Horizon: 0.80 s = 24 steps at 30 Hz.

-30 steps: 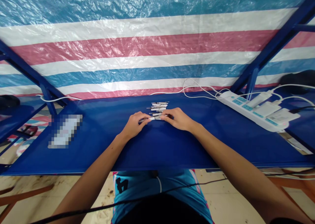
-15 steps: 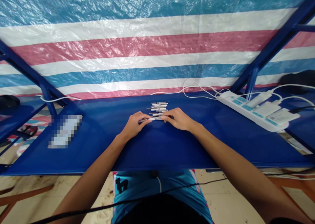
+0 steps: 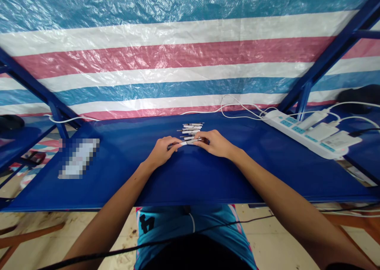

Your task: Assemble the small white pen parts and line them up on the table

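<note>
The left hand (image 3: 162, 150) and right hand (image 3: 216, 143) have their grip closed on the 2 ends of a slim white pen-like stick (image 3: 187, 142), in the middle of the blue desk (image 3: 237, 175). More sticks (image 3: 190, 130) lie at 12 o'clock. The next move seems to need both hands.

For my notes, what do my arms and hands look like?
Your left hand and right hand are bare: no gloves, sleeves, watch or bands show. Below them you wear a teal garment with a black marking and white-and-pink trim, and a thin black cable crosses it.
</note>
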{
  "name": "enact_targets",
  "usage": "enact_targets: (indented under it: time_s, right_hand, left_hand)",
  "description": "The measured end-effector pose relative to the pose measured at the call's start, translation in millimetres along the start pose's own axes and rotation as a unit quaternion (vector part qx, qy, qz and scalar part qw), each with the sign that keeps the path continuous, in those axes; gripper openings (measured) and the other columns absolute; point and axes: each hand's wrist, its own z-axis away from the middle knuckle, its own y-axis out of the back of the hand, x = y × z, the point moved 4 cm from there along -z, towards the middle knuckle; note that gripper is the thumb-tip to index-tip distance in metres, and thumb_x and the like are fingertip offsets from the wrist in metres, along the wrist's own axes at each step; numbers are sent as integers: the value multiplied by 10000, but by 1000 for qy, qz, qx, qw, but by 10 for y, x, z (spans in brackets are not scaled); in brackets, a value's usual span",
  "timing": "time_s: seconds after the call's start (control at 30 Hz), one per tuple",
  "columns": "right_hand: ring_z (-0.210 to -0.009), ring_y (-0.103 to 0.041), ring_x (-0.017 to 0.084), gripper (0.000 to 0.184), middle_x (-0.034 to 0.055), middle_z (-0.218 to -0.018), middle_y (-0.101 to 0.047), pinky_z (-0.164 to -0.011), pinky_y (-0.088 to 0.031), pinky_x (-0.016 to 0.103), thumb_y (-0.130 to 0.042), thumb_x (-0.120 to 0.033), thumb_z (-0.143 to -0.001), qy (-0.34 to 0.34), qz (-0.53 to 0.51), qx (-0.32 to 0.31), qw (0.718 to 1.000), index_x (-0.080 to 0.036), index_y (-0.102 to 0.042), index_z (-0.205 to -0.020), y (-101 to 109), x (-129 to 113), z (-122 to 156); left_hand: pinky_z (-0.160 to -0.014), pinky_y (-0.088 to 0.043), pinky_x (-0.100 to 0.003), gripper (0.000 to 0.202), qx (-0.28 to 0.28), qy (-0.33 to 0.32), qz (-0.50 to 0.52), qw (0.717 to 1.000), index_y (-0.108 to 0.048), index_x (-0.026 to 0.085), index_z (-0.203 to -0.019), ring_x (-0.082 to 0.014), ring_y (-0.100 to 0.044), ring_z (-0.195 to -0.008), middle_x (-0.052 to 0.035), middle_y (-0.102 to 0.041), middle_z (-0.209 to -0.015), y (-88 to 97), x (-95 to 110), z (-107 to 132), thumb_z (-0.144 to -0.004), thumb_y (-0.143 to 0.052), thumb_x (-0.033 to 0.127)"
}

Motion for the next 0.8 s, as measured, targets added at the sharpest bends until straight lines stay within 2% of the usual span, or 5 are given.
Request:
enact_targets:
  time_s: [0.27, 0.5, 0.6, 0.8]
  right_hand:
    - [-628, -568, 163, 417, 17, -671, -658, -659, -370, 281, -491, -452, -1028, 17, -4, -20, 1000, -202, -661, -741, -6, -7, -2]
    - [-579, -535, 148, 529, 13, -598, -603, -647, -367, 278, -409, -501, -1050, 14, -19, -31, 999, -199, -577, -650, -20, -26, -8]
    - [-598, -548, 151, 507, 13, -631, -618, -655, -373, 279, -418, -509, -1047, 6, -17, -23, 1000, -195, -619, -703, -18, -35, -4]
    - [-600, -558, 162, 328, -1, -679, -635, -648, -384, 274, -540, -491, -988, 0, -20, 8, 1000, -204, -662, -888, 1, -28, -9]
  left_hand:
    - [-797, -581, -308, 293, 13, 3, -3, 1000, -788, 214, -978, -197, -709, -755, -61, -791, -882, -4, -48, 22, -1013, -597, 434]
    - [-815, -589, -320, 275, 24, -12, -13, 1000, -790, 218, -980, -210, -709, -796, -68, -799, -920, 6, -36, 22, -1001, -622, 434]
    - [-809, -583, -312, 282, 21, -10, -11, 1000, -779, 214, -972, -203, -708, -772, -60, -794, -892, 6, -30, 17, -1013, -598, 425]
    - [-724, -557, -272, 293, 7, -7, 14, 1000, -760, 204, -958, -170, -679, -645, -24, -746, -751, 2, 2, 15, -1032, -551, 395]
